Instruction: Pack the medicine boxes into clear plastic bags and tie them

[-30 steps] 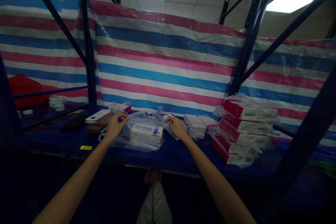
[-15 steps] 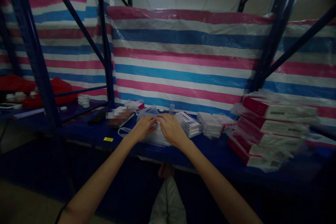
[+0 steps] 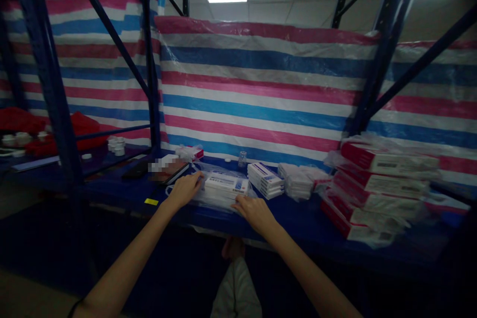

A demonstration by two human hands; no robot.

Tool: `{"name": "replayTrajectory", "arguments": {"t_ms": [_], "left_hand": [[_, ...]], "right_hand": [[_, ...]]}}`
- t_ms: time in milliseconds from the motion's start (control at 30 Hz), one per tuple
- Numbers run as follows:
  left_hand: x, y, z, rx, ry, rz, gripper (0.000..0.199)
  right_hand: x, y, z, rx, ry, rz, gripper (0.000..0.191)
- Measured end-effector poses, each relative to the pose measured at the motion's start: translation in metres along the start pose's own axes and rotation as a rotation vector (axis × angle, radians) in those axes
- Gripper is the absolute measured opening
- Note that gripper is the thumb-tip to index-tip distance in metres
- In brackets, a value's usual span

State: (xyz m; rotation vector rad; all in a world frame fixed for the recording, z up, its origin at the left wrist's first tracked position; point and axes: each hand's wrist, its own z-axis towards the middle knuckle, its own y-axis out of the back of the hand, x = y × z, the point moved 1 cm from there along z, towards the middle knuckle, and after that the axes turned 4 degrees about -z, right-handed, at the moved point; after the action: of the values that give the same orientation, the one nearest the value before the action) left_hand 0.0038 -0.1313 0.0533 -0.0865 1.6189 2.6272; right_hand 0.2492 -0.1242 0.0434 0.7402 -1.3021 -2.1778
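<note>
The left hand (image 3: 188, 188) pinches a bag (image 3: 210, 201) around white boxes (image 3: 225, 186). The right hand (image 3: 255, 212) touches its near right corner, grip unclear.

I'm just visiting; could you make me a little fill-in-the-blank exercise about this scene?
1. The hand nearer the yellow sticker is the person's ____ one.
2. The boxes inside the see-through bag are mainly ____ in colour.
3. The sheet behind the shelf is patterned with ____.
4. The tall pile of cartons stands on the person's ____ side.

Missing words: left; white; stripes; right.
</note>
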Motion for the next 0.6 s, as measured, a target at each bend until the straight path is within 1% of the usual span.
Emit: {"name": "replayTrajectory", "arguments": {"t_ms": [33,100,167,200,267,333,400,467,533,600], "left_hand": [[0.000,-0.004,0.001,-0.009,-0.002,-0.047,0.032],[-0.002,-0.013,0.003,-0.048,0.005,-0.148,0.036],[-0.005,-0.019,0.006,-0.107,0.060,-0.267,0.035],[-0.006,-0.022,0.007,-0.139,0.105,-0.327,0.033],[-0.007,-0.026,0.010,-0.201,0.192,-0.418,0.030],[-0.007,-0.028,0.013,-0.242,0.223,-0.456,0.029],[-0.007,-0.029,0.015,-0.265,0.178,-0.457,0.029],[-0.007,-0.028,0.017,-0.291,0.112,-0.443,0.028],[-0.007,-0.027,0.019,-0.321,0.053,-0.434,0.027],[-0.007,-0.026,0.021,-0.333,0.028,-0.441,0.025]], "right_hand": [[-0.002,-0.005,-0.004,-0.005,-0.041,0.025,0.034],[-0.008,-0.014,-0.009,-0.034,-0.181,0.064,0.040],[-0.015,-0.022,-0.010,-0.094,-0.310,0.127,0.044],[-0.017,-0.025,-0.009,-0.133,-0.342,0.174,0.044],[-0.019,-0.029,-0.008,-0.218,-0.356,0.289,0.043],[-0.021,-0.032,-0.006,-0.286,-0.361,0.392,0.040],[-0.024,-0.036,-0.005,-0.320,-0.373,0.450,0.035],[-0.029,-0.041,-0.002,-0.349,-0.370,0.462,0.035],[-0.035,-0.046,0.005,-0.376,-0.360,0.462,0.042],[-0.041,-0.050,0.014,-0.373,-0.360,0.492,0.049]]}}
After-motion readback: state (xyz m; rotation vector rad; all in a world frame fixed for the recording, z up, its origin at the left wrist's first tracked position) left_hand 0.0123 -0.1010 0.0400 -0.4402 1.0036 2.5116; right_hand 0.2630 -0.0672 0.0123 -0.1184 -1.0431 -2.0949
